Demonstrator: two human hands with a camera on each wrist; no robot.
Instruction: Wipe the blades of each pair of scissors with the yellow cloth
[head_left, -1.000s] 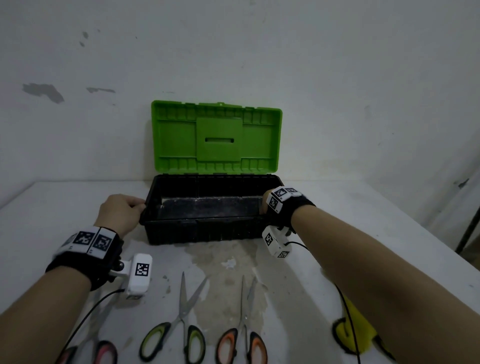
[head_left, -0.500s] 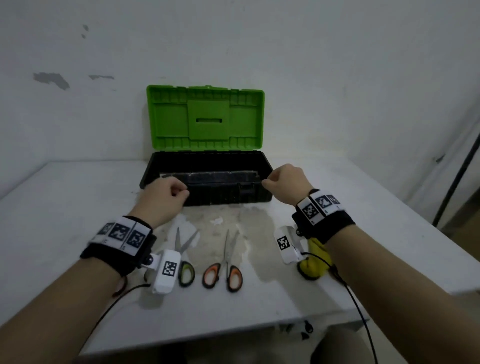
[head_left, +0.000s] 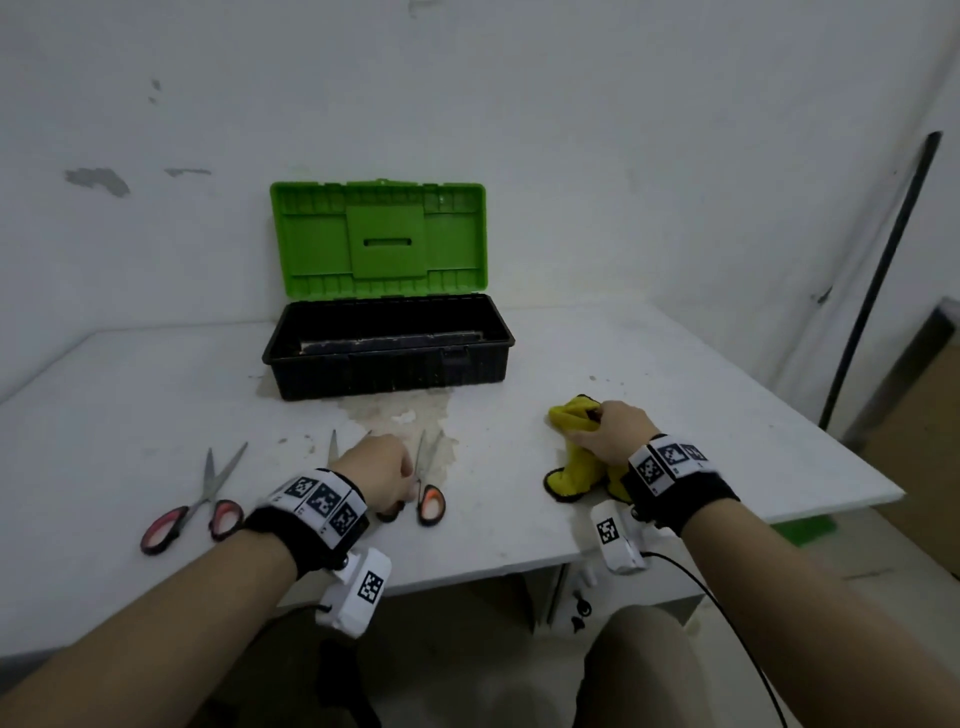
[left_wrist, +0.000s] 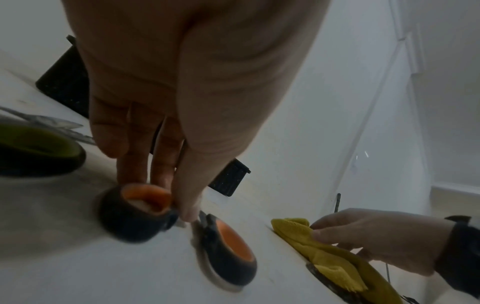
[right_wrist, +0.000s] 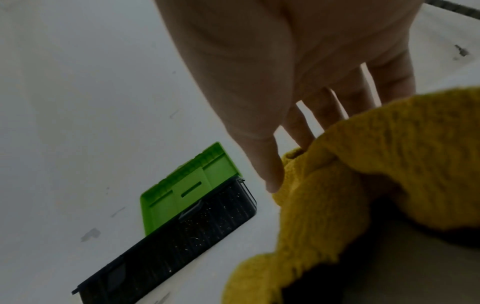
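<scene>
wall (head_left: 571, 130): white, scuffed | table (head_left: 130, 384): white, stained | light: dim

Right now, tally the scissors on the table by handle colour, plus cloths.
Red-handled scissors: 1
Green-handled scissors: 1
Orange-handled scissors: 1
Yellow cloth: 1
Total: 4

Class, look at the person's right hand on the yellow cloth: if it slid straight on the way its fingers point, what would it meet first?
Beyond the yellow cloth that the right hand grips, probably bare table, then perhaps the black toolbox; depth is unclear.
</scene>
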